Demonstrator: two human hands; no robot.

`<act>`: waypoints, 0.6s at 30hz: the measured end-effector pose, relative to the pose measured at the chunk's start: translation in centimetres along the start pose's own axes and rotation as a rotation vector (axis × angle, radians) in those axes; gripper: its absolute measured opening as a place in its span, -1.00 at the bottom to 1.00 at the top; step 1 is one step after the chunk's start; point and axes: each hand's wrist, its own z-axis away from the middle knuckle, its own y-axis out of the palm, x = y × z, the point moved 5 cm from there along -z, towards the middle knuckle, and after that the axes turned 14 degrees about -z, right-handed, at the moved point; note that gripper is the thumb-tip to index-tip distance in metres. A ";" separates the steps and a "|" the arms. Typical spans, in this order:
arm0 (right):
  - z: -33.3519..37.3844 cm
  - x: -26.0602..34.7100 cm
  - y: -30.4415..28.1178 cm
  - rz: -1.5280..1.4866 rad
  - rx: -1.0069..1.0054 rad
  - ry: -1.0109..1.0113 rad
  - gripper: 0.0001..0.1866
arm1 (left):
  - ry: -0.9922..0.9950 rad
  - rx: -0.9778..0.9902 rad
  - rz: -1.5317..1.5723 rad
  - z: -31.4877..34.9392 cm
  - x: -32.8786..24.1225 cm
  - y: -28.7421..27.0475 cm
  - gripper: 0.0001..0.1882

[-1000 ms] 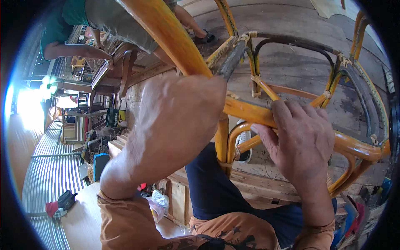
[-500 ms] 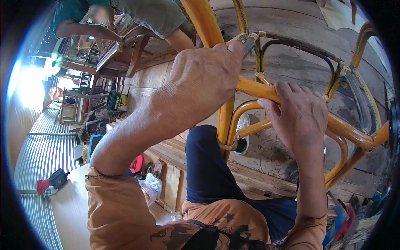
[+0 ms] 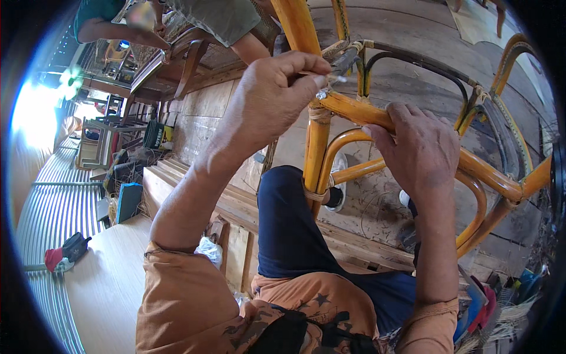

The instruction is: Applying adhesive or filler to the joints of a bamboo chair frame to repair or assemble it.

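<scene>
A varnished yellow rattan frame (image 3: pixel 359 110) stands before me, with thin strips wound round its joints. At the left corner joint, my left hand (image 3: pixel 280 88) pinches the end of a thin pale binding strip (image 3: pixel 336 78) between thumb and forefinger. The strip is partly hidden by the fingers. My right hand (image 3: pixel 421 147) is closed over the front rail of the frame, thumb on the near side and fingers across the top. A wrapped binding (image 3: pixel 319 114) shows on the upright just under the corner.
A person in grey shorts (image 3: pixel 221 20) works at a wooden chair (image 3: pixel 191 62) at the upper left. Wooden planks (image 3: pixel 244 203) lie beside my knee. A pale board (image 3: pixel 109 265) is at lower left, with a red and black pouch (image 3: pixel 68 252). Loose fibres (image 3: pixel 507 321) lie lower right.
My left hand has shifted left and come off the corner, now pinching the strip and uncovering the joint. The right hand keeps its hold on the rail.
</scene>
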 end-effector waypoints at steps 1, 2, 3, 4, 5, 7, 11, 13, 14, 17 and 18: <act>0.1 0.0 0.0 -0.005 0.008 0.000 -0.76 | -0.001 -0.045 0.073 0.1 -0.2 -0.3 -0.78; 0.1 -0.1 0.0 -0.002 0.008 0.004 -0.76 | 0.000 -0.042 0.076 0.0 -0.3 -0.4 -0.78; 0.0 -0.2 0.0 -0.008 0.017 0.011 -0.75 | 0.006 -0.013 0.065 -0.2 -0.2 -0.6 -0.77; -0.1 -0.2 0.0 -0.016 0.025 0.015 -0.73 | 0.010 0.013 0.051 -0.3 -0.2 -0.8 -0.75; -0.1 -0.2 -0.1 -0.013 0.026 0.014 -0.73 | 0.011 0.011 0.053 -0.4 0.0 -1.1 -0.75; -0.3 0.2 -0.9 -0.076 -0.069 -0.059 -0.75 | 0.428 -0.199 -0.352 -0.1 -1.8 -1.9 -0.75; -2.1 0.4 -3.4 -0.513 -0.317 -0.182 -0.74 | 0.459 -0.274 -0.410 0.0 -4.0 -2.3 -0.74; -3.2 1.9 -4.2 -0.487 -0.380 -0.348 -0.69 | 0.463 -0.347 -0.441 -0.3 -5.7 -2.5 -0.72; -3.6 3.1 -4.3 -0.443 -0.342 -0.360 -0.68 | 0.354 -0.223 -0.270 -0.8 -6.4 -2.4 -0.82; -5.1 3.5 -3.3 -0.375 -0.249 -0.231 -0.67 | 0.638 -0.322 -0.317 -1.0 -6.8 -3.0 -0.81; -5.4 3.6 -3.3 -0.363 -0.242 -0.246 -0.67 | 0.553 -0.319 -0.407 -1.8 -6.8 -2.2 -0.82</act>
